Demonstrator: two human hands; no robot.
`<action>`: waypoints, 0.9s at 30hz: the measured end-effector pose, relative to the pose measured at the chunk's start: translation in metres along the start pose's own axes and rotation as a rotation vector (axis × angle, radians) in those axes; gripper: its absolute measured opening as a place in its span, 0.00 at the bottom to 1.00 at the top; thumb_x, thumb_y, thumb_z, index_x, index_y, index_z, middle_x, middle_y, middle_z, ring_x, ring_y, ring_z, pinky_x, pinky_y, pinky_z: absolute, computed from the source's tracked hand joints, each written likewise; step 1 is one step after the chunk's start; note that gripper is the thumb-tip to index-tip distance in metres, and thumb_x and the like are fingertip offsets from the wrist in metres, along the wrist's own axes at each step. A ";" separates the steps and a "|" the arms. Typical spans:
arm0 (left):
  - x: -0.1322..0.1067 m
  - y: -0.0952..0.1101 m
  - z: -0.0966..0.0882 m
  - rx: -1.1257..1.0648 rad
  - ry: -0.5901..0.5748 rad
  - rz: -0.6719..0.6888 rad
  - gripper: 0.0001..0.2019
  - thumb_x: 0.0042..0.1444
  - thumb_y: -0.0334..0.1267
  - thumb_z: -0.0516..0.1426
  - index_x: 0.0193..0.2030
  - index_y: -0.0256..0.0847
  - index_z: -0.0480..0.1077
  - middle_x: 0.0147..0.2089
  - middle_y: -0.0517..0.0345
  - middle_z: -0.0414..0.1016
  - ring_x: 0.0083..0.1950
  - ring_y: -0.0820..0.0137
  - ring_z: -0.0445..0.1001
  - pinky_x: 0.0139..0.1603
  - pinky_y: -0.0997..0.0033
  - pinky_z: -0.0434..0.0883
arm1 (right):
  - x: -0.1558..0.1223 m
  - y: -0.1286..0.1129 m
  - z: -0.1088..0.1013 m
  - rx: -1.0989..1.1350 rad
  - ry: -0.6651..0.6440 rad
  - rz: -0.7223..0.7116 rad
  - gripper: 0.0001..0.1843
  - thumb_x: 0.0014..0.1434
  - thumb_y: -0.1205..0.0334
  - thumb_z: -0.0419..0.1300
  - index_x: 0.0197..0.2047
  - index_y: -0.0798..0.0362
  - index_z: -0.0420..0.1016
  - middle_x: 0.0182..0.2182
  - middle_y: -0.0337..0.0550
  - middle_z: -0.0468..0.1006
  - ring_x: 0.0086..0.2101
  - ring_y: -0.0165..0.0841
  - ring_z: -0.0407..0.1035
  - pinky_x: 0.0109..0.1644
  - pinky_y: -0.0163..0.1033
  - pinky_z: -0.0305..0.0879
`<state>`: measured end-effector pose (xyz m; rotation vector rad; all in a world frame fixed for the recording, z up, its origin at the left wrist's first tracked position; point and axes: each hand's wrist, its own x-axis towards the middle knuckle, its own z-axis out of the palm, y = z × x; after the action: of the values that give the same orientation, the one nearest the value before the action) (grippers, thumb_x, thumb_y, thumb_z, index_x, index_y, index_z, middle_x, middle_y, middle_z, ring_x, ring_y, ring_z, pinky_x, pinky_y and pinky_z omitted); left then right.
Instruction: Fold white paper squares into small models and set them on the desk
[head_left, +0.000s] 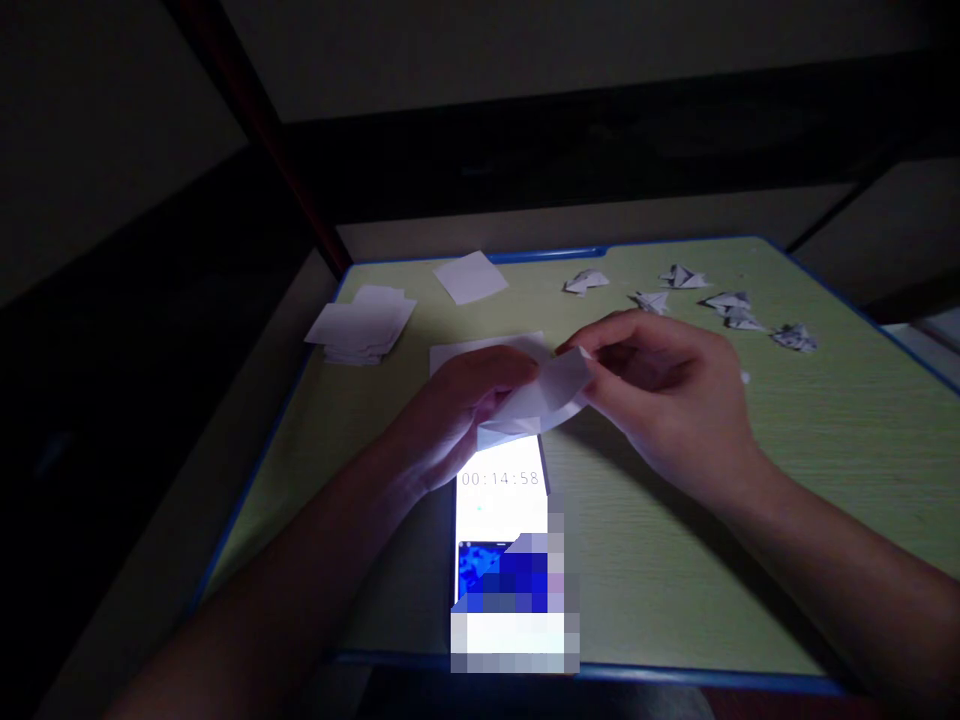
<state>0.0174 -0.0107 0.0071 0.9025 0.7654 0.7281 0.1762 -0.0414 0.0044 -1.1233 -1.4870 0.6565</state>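
Note:
Between my two hands, above the middle of the table, is a partly folded sheet of white paper [546,392]. My left hand [476,400] grips its left side, thumb on top and the other fingers underneath, mostly hidden. At the paper's upper right corner, my right hand [667,395] pinches the edge between thumb and fingers. Below the paper lies a lit phone [499,490] showing a timer at 00:14:58; its lower part is pixelated. Behind my left hand a flat white sheet [450,357] shows in part.
A stack of white paper pieces [364,325] sits at the table's left, with a single square sheet [471,277] near the far edge. Several small folded paper figures [682,277] lie at the far right. The light green table [810,480] has a blue rim. Surroundings are dark.

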 end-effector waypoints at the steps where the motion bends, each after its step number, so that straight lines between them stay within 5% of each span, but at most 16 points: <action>1: 0.000 0.000 0.000 -0.001 0.009 0.002 0.06 0.46 0.34 0.58 0.22 0.37 0.67 0.21 0.64 0.61 0.22 0.77 0.59 0.23 0.76 0.56 | -0.001 -0.001 0.000 -0.011 -0.006 -0.015 0.02 0.51 0.67 0.64 0.28 0.53 0.75 0.21 0.36 0.74 0.23 0.28 0.66 0.26 0.34 0.62; 18: 0.001 -0.001 0.001 -0.023 -0.027 0.030 0.06 0.47 0.35 0.58 0.24 0.37 0.67 0.23 0.62 0.63 0.24 0.77 0.61 0.24 0.76 0.58 | -0.004 -0.004 0.000 -0.105 0.035 -0.198 0.03 0.54 0.68 0.63 0.29 0.52 0.76 0.25 0.38 0.74 0.27 0.29 0.67 0.29 0.35 0.62; 27: -0.002 0.001 0.003 -0.039 0.026 0.034 0.06 0.46 0.34 0.58 0.24 0.37 0.65 0.24 0.63 0.62 0.23 0.77 0.60 0.24 0.76 0.58 | -0.004 -0.002 0.000 -0.010 0.032 -0.158 0.05 0.53 0.68 0.64 0.34 0.50 0.75 0.27 0.37 0.74 0.27 0.29 0.67 0.30 0.35 0.63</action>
<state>0.0186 -0.0129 0.0101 0.8740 0.7577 0.7832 0.1752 -0.0461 0.0044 -1.0080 -1.5349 0.5203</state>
